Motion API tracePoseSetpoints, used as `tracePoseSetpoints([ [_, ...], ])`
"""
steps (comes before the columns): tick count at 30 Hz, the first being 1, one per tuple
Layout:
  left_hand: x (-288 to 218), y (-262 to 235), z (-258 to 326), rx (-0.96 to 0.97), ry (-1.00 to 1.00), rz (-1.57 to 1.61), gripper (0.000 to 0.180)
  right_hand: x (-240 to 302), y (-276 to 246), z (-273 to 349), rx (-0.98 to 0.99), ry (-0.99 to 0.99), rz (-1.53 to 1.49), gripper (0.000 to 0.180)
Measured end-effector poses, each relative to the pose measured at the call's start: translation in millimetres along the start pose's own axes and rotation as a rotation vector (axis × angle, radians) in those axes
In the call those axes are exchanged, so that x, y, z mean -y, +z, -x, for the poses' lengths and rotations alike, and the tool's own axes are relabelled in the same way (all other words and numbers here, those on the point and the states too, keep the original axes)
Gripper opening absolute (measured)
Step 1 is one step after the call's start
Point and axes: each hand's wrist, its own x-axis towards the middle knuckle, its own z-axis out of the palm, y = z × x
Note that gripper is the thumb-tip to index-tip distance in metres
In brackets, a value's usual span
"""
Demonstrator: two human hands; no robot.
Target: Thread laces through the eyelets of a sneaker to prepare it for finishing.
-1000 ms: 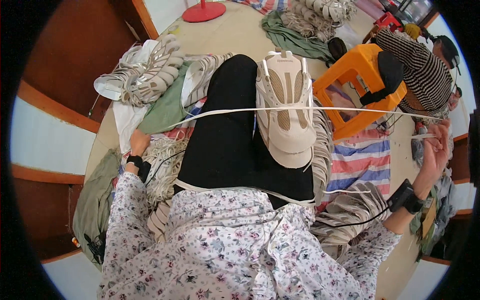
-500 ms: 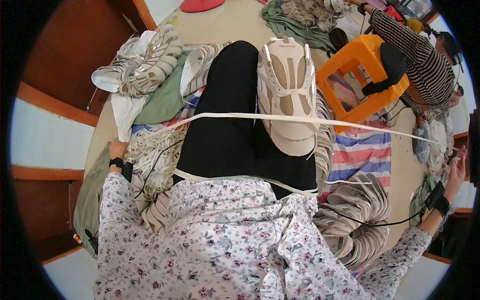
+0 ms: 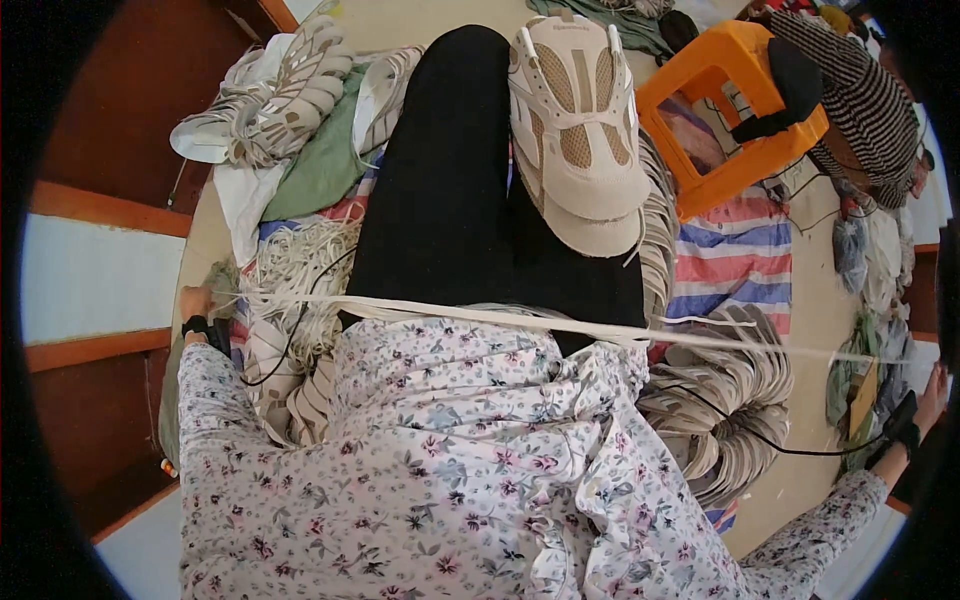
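A long off-white shoelace (image 3: 590, 327) is stretched low across my lap, from one side of me to the other. At its left end my left hand (image 3: 195, 303) is closed on it, out past a heap of loose laces (image 3: 300, 262). Far out at the right rim, the other end runs to my right hand (image 3: 932, 397), whose fingers are closed and partly blurred. A beige and white shoe (image 3: 585, 150) with mesh panels rests on my black-trousered thigh, toe toward me. Neither hand touches it.
Stacked beige shoe pieces (image 3: 750, 430) curve along the floor at my right; more pieces (image 3: 290, 100) lie at the far left. An orange stool (image 3: 735, 120) stands ahead right, beside a person in a striped top (image 3: 860, 90). Black cables run near both my wrists.
Both hands have moved outward and nearer my body. The stretched lace has dropped from across the shoe to near my waist. The view has tilted, so the surroundings sit higher.
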Motion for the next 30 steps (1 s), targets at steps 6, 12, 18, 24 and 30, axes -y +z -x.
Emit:
tracePoseSetpoints([
  [6,-59,-83,-23,0.074,0.374,-0.337,0.020,151,59,26,0.174,-0.040,-0.631,0.036],
  [12,-315,-325,74,-0.295,0.692,1.172,0.024,458,157,127,0.578,-0.354,-0.924,0.025],
  [18,-399,-484,225,-0.530,1.269,1.419,0.008,614,181,185,0.885,-0.158,-1.360,0.023],
  [24,-423,-501,260,-0.660,1.412,1.335,0.019,624,201,188,0.921,-0.219,-1.372,0.014],
  [30,-433,-481,250,-0.653,1.463,1.365,0.020,632,208,195,0.658,-0.310,-1.248,0.009],
])
